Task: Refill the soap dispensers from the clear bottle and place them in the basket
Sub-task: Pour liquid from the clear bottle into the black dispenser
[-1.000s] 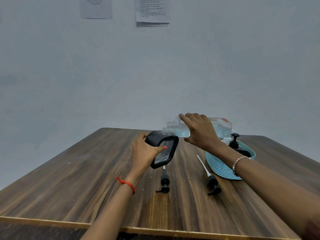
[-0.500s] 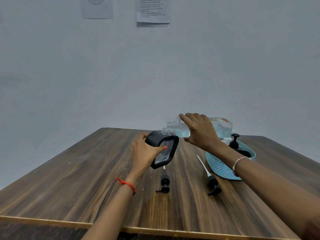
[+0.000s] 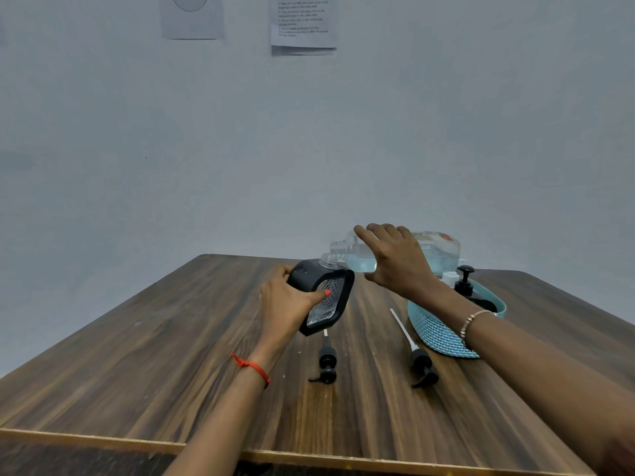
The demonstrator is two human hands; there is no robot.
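The left hand [image 3: 285, 304] clamps its fingers on a tilted black rectangular soap dispenser [image 3: 309, 273] above the wooden desk [image 3: 137, 355]. The right hand [image 3: 398, 262] curls its fingers round a tipped clear plastic bottle [image 3: 438, 252], whose neck meets the dispenser's mouth, near the teal woven basket [image 3: 436, 333].

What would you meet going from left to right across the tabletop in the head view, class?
left hand → left loose pump → right loose pump → blue basket
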